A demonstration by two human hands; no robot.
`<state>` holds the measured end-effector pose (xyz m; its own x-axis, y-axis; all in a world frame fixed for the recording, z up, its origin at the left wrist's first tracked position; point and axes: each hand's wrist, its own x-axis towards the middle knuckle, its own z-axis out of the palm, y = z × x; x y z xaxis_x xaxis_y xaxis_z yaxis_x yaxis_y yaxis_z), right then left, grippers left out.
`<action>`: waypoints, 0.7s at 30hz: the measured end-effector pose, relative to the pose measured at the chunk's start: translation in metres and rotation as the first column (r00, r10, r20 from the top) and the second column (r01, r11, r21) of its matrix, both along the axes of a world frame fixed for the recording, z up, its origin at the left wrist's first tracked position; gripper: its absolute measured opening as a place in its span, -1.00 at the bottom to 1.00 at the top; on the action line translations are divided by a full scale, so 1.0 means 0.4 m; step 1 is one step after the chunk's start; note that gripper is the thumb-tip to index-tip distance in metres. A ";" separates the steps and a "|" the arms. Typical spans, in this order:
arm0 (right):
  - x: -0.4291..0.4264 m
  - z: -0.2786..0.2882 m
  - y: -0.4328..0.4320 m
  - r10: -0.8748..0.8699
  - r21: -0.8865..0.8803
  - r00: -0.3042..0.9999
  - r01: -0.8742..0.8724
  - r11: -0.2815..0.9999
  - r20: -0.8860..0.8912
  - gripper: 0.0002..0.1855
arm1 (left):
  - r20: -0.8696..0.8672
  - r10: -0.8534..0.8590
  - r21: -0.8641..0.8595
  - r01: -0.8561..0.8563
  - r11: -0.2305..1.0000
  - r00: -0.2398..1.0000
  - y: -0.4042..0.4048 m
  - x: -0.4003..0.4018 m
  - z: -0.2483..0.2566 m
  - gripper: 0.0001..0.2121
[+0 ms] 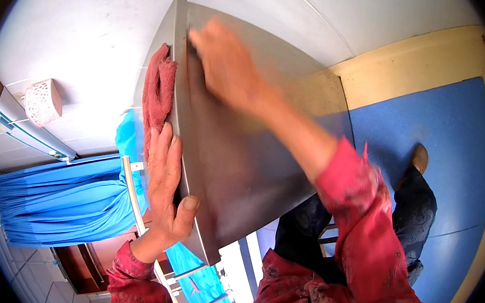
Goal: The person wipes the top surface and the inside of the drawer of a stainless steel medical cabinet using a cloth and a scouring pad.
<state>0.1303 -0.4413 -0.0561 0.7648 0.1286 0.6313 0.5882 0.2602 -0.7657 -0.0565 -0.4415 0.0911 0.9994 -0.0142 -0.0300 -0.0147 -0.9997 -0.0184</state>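
Note:
A brushed-metal cabinet (216, 175) with a raised rim along one edge fills the middle of the view. My left hand (163, 188) lies along that rim, fingers extended and thumb apart, and its fingertips reach a folded dark-red terry cloth (159, 83). The cloth rests on the surface beyond the rim. My right hand (228, 66), blurred, is at the large shiny face near the rim's far end with its fingers curled. Something dark shows by those fingertips; whether it is held or is only shadow, I cannot tell.
A blue curtain (65, 201) hangs at left, near a pinkish perforated basket (44, 103) on the white wall (106, 22). Metal rails (132, 196) with bright-blue fabric (196, 284) run below the cabinet. My shod foot (419, 158) stands on the blue floor (453, 170).

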 end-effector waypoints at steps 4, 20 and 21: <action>-0.239 -0.031 -0.168 0.261 0.118 0.965 -0.262 0.958 0.030 -0.54 | -0.015 -0.001 0.000 0.001 1.000 1.000 0.010 0.003 -0.008 -0.29; 0.044 -0.317 0.041 -0.122 -0.329 0.943 0.014 0.944 -0.311 -0.68 | 0.009 -0.003 -0.026 0.003 1.000 1.000 0.020 0.000 -0.015 -0.28; -0.006 -0.303 -0.001 -0.086 -0.304 0.955 -0.005 0.953 -0.283 -0.66 | 0.008 0.003 -0.033 -0.003 0.999 1.000 0.017 0.003 -0.015 -0.28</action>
<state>0.1277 -0.4418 -0.1772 0.9169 0.2408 0.3183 0.3339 -0.0258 -0.9422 -0.0554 -0.4347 0.0852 0.9997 -0.0123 -0.0212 -0.0120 -0.9998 0.0140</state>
